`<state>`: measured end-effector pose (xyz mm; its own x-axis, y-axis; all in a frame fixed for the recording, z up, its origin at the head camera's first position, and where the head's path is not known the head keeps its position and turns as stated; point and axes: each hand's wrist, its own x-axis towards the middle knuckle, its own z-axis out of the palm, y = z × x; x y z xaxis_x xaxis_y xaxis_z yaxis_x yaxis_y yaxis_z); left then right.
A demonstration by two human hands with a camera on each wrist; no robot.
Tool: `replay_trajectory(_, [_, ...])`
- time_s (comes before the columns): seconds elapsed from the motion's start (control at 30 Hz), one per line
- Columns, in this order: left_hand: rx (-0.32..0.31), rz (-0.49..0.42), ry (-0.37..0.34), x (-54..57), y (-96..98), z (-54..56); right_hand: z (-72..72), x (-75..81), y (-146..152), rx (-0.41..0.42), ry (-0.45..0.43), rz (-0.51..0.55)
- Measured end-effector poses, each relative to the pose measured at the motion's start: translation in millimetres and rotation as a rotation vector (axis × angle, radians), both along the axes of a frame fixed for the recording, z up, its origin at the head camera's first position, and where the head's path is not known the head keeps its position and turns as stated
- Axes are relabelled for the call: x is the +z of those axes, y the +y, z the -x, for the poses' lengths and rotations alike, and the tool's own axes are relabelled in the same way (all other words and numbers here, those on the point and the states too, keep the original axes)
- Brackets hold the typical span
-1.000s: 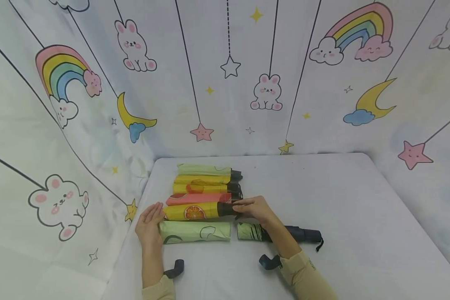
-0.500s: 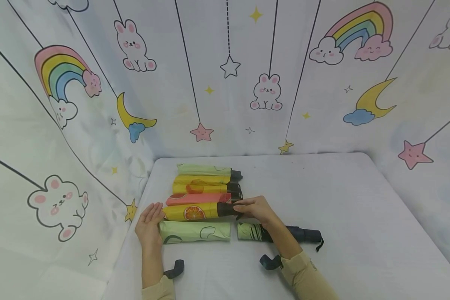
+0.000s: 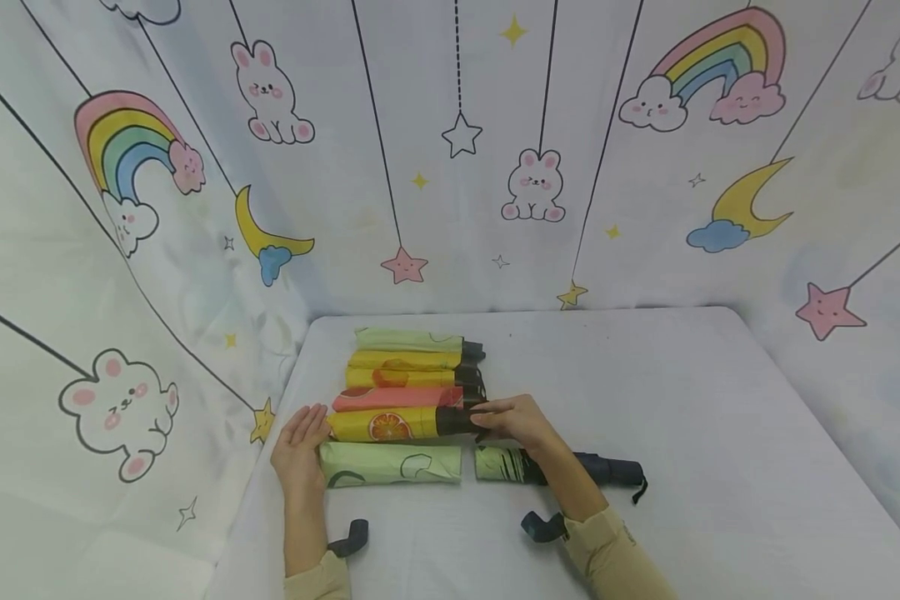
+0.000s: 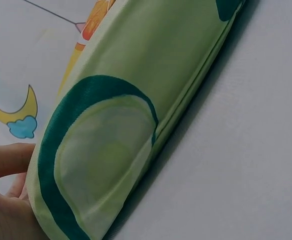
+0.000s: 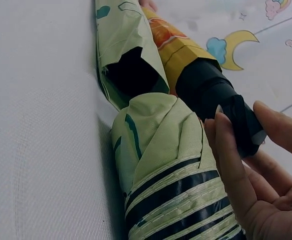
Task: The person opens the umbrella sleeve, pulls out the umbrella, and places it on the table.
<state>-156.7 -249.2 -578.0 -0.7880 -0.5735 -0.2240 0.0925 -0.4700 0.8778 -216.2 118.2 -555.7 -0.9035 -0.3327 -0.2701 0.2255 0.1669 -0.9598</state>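
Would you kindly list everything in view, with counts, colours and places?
Table: one, white, under the umbrellas.
Backdrop: one, white with cartoons, around the table.
Far umbrella: one, pale green, farthest back.
Yellow umbrellas: apparently two, next nearer.
Pink umbrella: one, nearer again.
Citrus umbrella: one, yellow, before the pink.
Umbrella sleeve: one, pale green, nearest row, left.
Rolled umbrella: one, pale green and dark, nearest row, right.
Wrist devices: two, dark, one per arm.
Cuffs: two, beige, bottom edge.
Left hand: one, at the citrus umbrella's left end.
Right hand: one, pinching that umbrella's dark handle.
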Motion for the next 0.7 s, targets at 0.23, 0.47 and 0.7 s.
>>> replay_trajectory(0.23, [-0.010, -0.008, -0.005, -0.1, 1.6, -1.2, -1.8, 1.4, 3.5, -0.007, -0.020, 0.036])
replay_trajectory(0.47, [0.012, -0.029, 0.019, -0.4, 0.5, -0.8, -2.9, 2.5, 6.6, -0.012, -0.016, 0.041])
replay_trajectory(0.7, [0.005, -0.030, 0.007, 0.8, 2.0, -0.9, -3.0, 2.9, 10.2, -0.019, -0.009, 0.021])
